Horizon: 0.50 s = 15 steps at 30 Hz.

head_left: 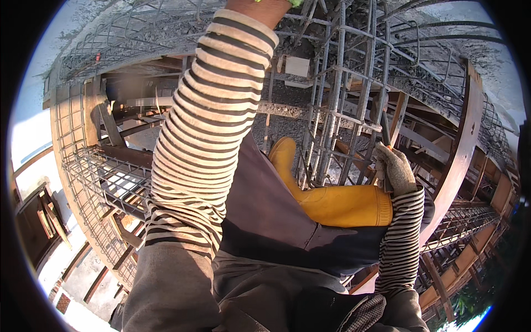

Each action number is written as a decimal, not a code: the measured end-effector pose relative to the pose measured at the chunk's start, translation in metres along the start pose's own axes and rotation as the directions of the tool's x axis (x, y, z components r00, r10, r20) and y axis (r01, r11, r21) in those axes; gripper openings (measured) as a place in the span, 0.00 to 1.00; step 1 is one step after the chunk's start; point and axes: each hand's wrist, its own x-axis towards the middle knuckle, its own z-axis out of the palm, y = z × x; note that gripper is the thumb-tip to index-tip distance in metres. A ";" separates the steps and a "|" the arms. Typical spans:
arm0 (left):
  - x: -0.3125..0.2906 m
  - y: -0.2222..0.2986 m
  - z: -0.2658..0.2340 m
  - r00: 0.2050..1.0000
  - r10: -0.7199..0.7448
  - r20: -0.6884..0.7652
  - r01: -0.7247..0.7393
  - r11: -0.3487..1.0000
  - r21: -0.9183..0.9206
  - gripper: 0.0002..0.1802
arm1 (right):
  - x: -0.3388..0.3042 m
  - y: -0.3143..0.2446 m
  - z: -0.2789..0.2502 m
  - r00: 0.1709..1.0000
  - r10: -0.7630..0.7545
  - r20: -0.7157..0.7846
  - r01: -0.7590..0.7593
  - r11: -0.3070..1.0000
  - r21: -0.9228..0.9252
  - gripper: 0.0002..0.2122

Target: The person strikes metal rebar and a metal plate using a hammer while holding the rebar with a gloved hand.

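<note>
My left arm, in a striped sleeve, reaches up past the top edge. Of my left hand (263,10) only the bare wrist and a scrap of bright green show; its fingers are out of view. On the right, my right hand (396,169) wears a greyish knitted glove and is closed around a tool (385,128) with a dark narrow shaft and a bit of orange near the grip. Its exact kind cannot be told. Between the arms, an upright cage of steel rebar (337,105) with square ties stands close to my bent leg and yellow rubber boot (345,206).
Rough concrete with horizontal rebar (453,39) lies beyond the cage. Another rebar cage (105,180) runs along wooden formwork at the left. A curved-looking board (462,138) rises at the right, beside more beams and steel. Gaps between timbers open downward around me.
</note>
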 end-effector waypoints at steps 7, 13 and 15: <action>0.004 -0.156 0.018 0.964 0.249 -0.089 -0.177 0.860 0.479 0.16 | 0.007 0.002 0.002 0.999 -0.018 0.037 0.019 1.000 -0.006 0.16; 0.013 -0.092 0.034 0.985 -0.175 -0.002 0.172 0.967 0.190 0.18 | 0.000 -0.005 0.007 1.000 0.015 0.000 -0.015 0.999 -0.040 0.18; -0.005 -0.113 0.030 0.975 -0.221 0.027 0.211 0.955 0.210 0.17 | -0.004 -0.012 0.010 1.000 0.018 0.000 -0.018 0.999 -0.044 0.18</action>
